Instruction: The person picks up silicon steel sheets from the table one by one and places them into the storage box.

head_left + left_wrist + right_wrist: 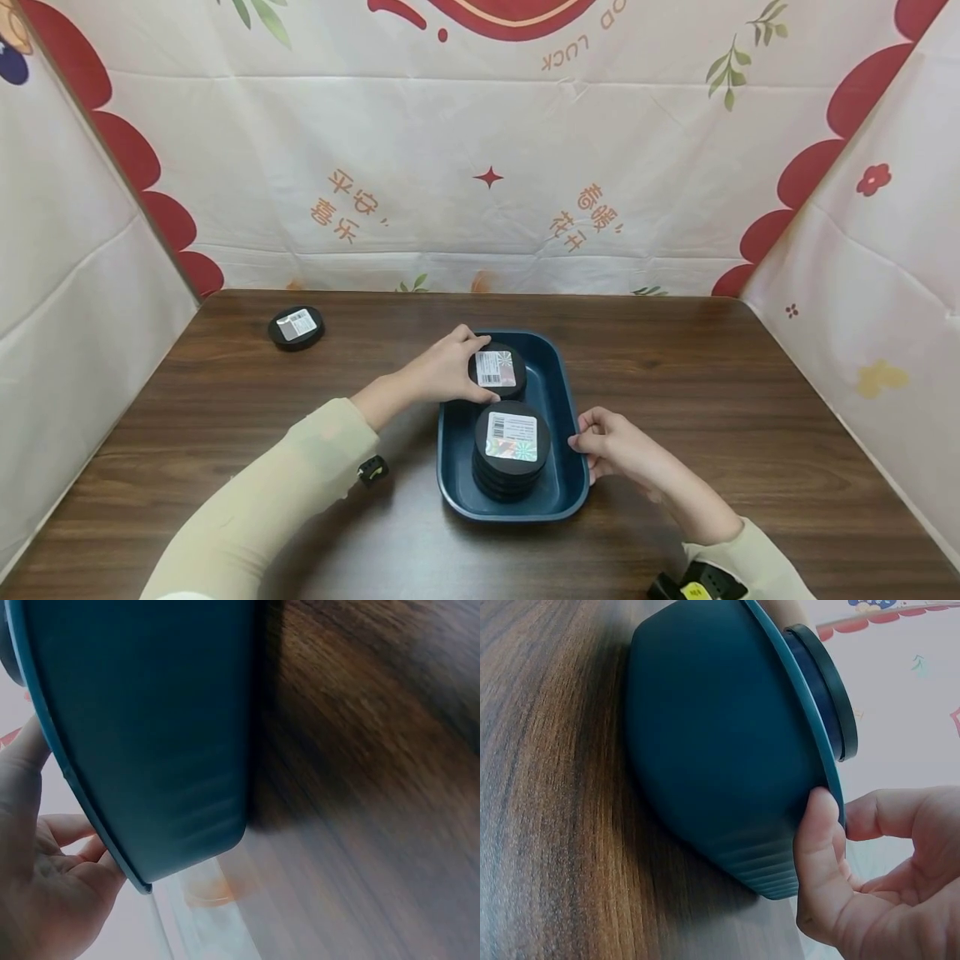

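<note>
A deep blue rectangular tray (558, 392) sits on the table, holding black round discs with white labels. At its front, several discs form a stack (512, 450); behind it is another labelled black disc (497, 371). My left hand (448, 367) reaches over the tray's left rim and holds this rear disc between thumb and fingers. How many lie under it is hidden. My right hand (615, 442) pinches the tray's right rim, thumb and fingers on either side, as the right wrist view shows. In the left wrist view the tray wall (150, 750) hides the left fingertips.
One more labelled black disc (297, 327) lies at the back left of the brown wooden table (675, 367), apart from the tray. A printed white cloth (420, 167) hangs behind the table and along both sides.
</note>
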Tool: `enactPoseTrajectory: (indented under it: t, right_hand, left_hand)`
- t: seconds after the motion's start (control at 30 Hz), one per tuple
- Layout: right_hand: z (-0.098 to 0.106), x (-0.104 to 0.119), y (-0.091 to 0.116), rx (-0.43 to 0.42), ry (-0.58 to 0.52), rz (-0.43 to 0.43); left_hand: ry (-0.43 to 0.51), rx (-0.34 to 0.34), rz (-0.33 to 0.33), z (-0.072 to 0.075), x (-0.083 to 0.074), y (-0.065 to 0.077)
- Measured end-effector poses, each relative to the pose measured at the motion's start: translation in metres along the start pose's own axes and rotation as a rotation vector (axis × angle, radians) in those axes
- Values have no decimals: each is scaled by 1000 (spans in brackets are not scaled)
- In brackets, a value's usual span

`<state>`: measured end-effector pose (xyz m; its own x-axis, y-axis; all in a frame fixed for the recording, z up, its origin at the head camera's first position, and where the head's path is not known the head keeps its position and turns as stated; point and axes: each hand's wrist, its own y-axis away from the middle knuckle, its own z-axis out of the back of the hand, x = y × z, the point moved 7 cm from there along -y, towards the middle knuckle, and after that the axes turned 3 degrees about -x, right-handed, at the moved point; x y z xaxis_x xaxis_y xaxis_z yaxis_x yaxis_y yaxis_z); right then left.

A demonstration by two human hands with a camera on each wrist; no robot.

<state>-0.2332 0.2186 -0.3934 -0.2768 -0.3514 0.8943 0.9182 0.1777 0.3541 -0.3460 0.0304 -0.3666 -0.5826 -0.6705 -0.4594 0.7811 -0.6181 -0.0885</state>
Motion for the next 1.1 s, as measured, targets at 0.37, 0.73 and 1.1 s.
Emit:
enactPoseTrajectory:
  t: [0.37, 0.73, 1.1]
  right_hand:
    - [0, 0, -1, -7, 1, -5]
    - [1, -3, -3, -14, 0, -21]
    - [-1, -1, -3, 9, -4, -13]
  left_hand:
    - [-59, 14, -25, -5, -3, -3]
    - [-80, 31, -11, -6, -6, -1]
    - [-90, 28, -19, -5, -5, -1]
